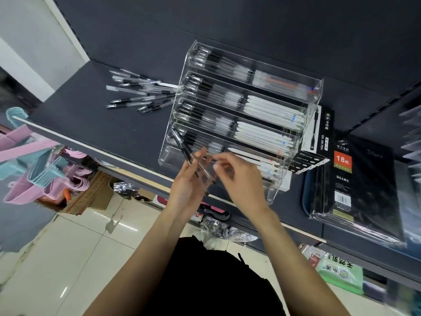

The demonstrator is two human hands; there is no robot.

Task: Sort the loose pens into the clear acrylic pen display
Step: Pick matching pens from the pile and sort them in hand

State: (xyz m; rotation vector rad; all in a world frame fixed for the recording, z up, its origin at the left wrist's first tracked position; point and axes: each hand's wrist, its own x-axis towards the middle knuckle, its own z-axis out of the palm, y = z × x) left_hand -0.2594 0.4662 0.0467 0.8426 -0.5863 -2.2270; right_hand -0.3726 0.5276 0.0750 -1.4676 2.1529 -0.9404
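A clear acrylic pen display (316, 87) with stepped tiers stands on the dark shelf. Its left compartments hold black-capped clear pens and its right ones hold white pens. A pile of loose pens (141, 94) lies on the shelf to the left of it. In front of the lowest tier, my left hand (189, 185) holds a small bundle of clear pens (193, 165) that slant up to the left. My right hand (239, 176) is just beside it, blurred, with its fingertips pinched together at the bundle's near end.
The dark shelf (91, 124) has a pale front edge. A black gel pen box (319, 137) and wrapped diary books (350, 185) sit right of the display. Pink and blue plastic hangers (34, 165) hang at lower left. Boxes and packets lie on the tiled floor below.
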